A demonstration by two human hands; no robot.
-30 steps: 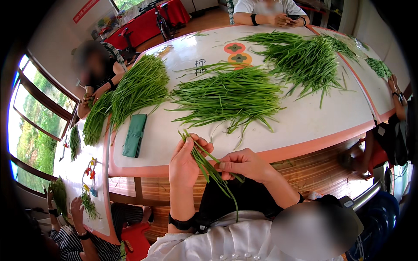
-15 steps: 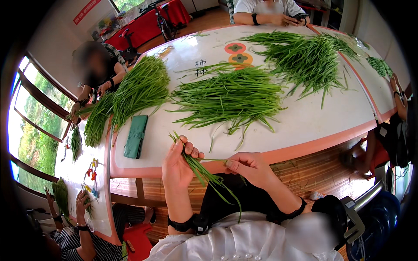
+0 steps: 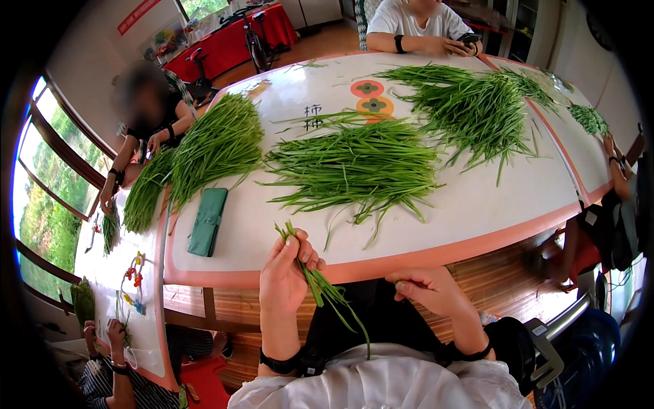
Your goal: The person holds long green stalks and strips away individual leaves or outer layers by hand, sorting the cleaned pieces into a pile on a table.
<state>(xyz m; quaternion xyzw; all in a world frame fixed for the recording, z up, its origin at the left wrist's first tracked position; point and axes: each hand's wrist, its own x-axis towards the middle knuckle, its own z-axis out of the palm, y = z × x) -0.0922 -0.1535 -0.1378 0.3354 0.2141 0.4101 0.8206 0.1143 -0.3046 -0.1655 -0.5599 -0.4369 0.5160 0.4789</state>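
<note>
My left hand point(image 3: 283, 281) is closed round a small bunch of green chives point(image 3: 325, 289), held upright-tilted above my lap, with the long leaf ends hanging down toward my body. The cut ends poke out above the thumb. To the right, apart from the bunch, my right hand point(image 3: 428, 288) is closed in a pinch; whether a scrap sits between its fingertips cannot be made out. Just beyond both hands a large loose pile of chives point(image 3: 357, 167) lies across the white table point(image 3: 272, 238).
A green phone case point(image 3: 208, 221) lies left of the pile. More chives stand heaped at the left point(image 3: 218, 146) and far right point(image 3: 477, 105). People sit around the tables; one, across, holds a phone point(image 3: 468, 39). A metal-framed chair point(image 3: 552, 341) is at my right.
My right hand has moved right, away from the bunch, and the strand stretched between my hands no longer shows. My left hand keeps its hold, slightly lower in view.
</note>
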